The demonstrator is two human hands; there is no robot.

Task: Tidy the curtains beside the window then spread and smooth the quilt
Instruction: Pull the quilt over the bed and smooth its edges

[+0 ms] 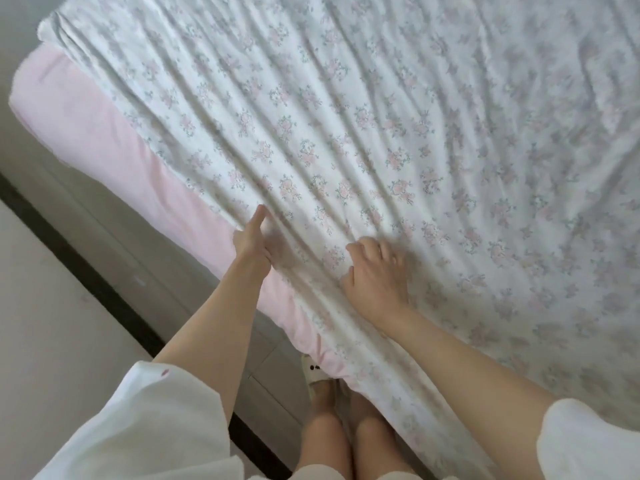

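Observation:
A white quilt (363,133) with small pink flowers covers the bed, with long creases fanning out from my hands. My left hand (251,242) pinches the quilt's edge near the bed's side, thumb on top and fingers under the cloth. My right hand (375,271) lies a little to the right, its fingers curled into a bunch of quilt fabric. No curtains are in view.
A pink sheet (86,123) shows along the bed's left side beyond the quilt's edge. A dark strip (69,258) runs along the floor beside the bed. My legs and a white slipper (313,370) stand by the bed's near edge.

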